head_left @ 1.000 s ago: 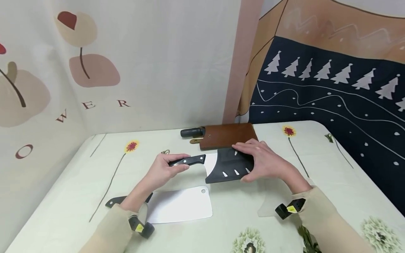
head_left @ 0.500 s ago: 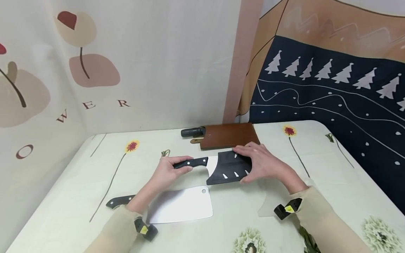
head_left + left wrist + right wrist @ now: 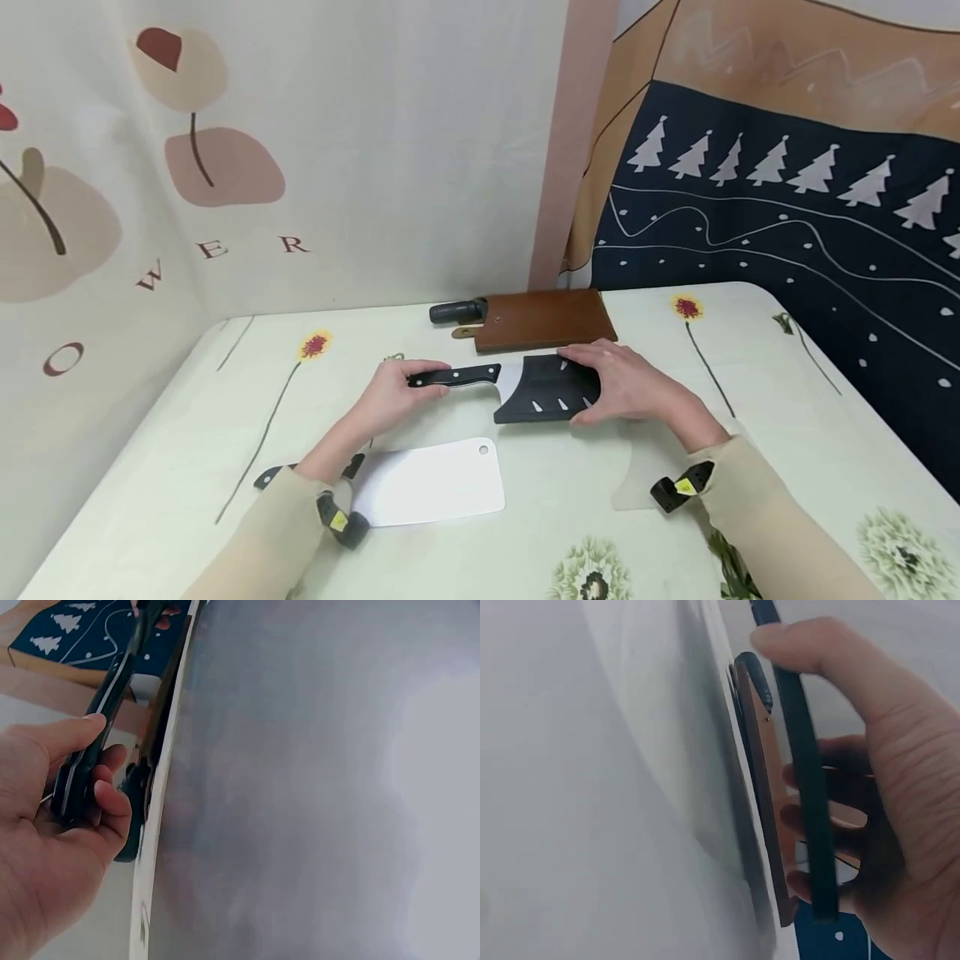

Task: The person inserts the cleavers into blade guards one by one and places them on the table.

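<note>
Near the middle of the head view, my left hand (image 3: 390, 398) pinches the black riveted handle (image 3: 468, 374) of a cleaver. My right hand (image 3: 633, 383) grips the far end of a black blade cover (image 3: 547, 388) with white-looking slots, thumb on the near edge and fingers on the far edge. Most of the blade is inside the cover; a strip of bare steel (image 3: 510, 379) shows beside the handle. The right wrist view shows the dark cover (image 3: 810, 787) edge-on between thumb and fingers. Below lies a second, broad cleaver (image 3: 431, 483), its handle partly behind my left forearm.
At the back of the table lies a brown leather sheath (image 3: 546, 321) with a black handle (image 3: 457, 312) sticking out at its left. A pale translucent sheet (image 3: 636, 475) lies by my right wrist. Printed curtains stand close behind the table.
Both hands have shifted slightly, the left one rightward with the handle. The strip of bare steel between handle and cover looks a little narrower. The second cleaver and leather sheath stay put.
</note>
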`<control>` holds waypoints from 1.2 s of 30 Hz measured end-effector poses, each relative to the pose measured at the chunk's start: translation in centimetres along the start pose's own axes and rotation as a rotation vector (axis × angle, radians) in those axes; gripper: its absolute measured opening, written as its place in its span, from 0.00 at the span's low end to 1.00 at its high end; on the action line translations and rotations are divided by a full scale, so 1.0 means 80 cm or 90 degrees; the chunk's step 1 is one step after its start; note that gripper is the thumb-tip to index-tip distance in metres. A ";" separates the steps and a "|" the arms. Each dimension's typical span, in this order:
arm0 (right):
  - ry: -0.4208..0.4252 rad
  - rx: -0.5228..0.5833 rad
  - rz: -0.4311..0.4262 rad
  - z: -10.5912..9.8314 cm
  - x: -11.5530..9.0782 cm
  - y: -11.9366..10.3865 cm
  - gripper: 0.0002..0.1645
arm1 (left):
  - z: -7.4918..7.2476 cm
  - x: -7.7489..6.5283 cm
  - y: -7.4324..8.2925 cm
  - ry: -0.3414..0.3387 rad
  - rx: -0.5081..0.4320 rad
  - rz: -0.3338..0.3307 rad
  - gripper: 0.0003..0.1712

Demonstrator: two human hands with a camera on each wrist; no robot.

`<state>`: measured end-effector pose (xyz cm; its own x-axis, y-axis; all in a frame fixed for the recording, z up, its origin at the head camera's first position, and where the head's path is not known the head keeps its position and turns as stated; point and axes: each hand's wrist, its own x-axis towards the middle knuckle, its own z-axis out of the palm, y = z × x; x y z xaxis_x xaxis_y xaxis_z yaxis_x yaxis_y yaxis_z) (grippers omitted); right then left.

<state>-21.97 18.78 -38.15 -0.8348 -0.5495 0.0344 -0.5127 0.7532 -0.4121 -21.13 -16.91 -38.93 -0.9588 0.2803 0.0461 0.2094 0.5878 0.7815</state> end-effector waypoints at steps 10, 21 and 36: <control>-0.023 0.012 0.034 0.009 0.001 0.012 0.59 | 0.004 0.017 -0.008 -0.043 0.001 -0.056 0.19; -0.025 0.016 0.041 0.018 0.007 0.015 0.58 | 0.009 0.020 -0.011 -0.034 -0.021 -0.095 0.18; -0.085 0.139 0.044 0.006 -0.003 0.037 0.56 | 0.009 0.010 -0.018 0.041 -0.002 -0.123 0.19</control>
<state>-23.19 20.96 -39.82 -0.8251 -0.5533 -0.1146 -0.3881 0.7024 -0.5967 -22.08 -17.00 -40.43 -0.9914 0.1138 -0.0646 0.0207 0.6236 0.7815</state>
